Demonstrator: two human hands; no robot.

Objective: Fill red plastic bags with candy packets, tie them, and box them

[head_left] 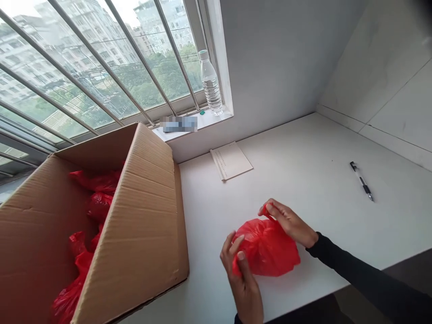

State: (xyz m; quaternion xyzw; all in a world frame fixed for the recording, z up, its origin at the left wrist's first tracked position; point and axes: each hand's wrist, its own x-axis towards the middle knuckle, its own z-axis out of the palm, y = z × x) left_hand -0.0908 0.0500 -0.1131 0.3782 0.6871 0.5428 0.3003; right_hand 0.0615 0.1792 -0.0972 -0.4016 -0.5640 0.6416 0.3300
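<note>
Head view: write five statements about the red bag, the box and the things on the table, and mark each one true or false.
1. The left hand and right hand both grip the red bag. True.
2. The pen lies inside the box. False: the pen lies on the table, to the right of the hands.
3. The box holds more red bags. True.
4. The bottle stands on the table. False: the bottle stands on the sill.
5. The notepad lies on the table near the wall. True.
</note>
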